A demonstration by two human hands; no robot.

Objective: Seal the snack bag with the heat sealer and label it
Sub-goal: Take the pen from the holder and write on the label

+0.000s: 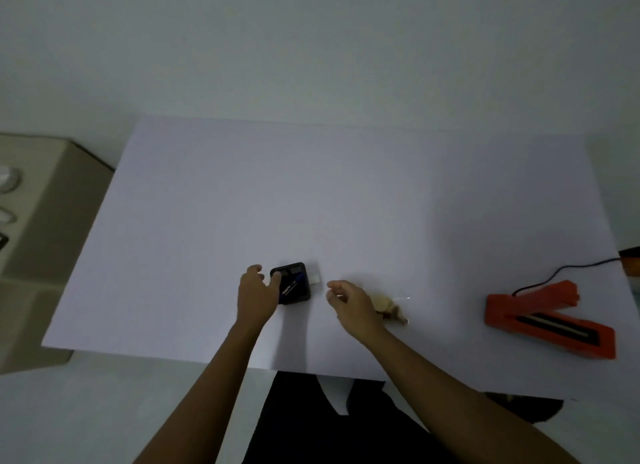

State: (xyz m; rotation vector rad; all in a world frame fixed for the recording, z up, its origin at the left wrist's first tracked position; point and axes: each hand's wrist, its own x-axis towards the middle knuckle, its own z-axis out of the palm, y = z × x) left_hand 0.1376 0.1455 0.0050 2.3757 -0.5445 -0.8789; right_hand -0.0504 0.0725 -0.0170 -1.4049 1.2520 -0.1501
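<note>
1. The left hand (255, 295) rests on the left side of a small black label printer (292, 283), its thumb lying on the device's top near the far left corner; the fingers sit loosely apart, not clamped around it.
2. A short white label (316, 278) sticks out from the printer's right edge.
3. The right hand (349, 302) hovers just right of the printer, fingers curled with thumb and forefinger slightly apart, holding nothing.
4. The clear snack bag (393, 307) lies on the white bench (242, 193), partly hidden behind the right hand.
5. The orange heat sealer (547, 320) sits well to the right, jaws open, its black cord (571, 268) trailing off the edge.
</note>
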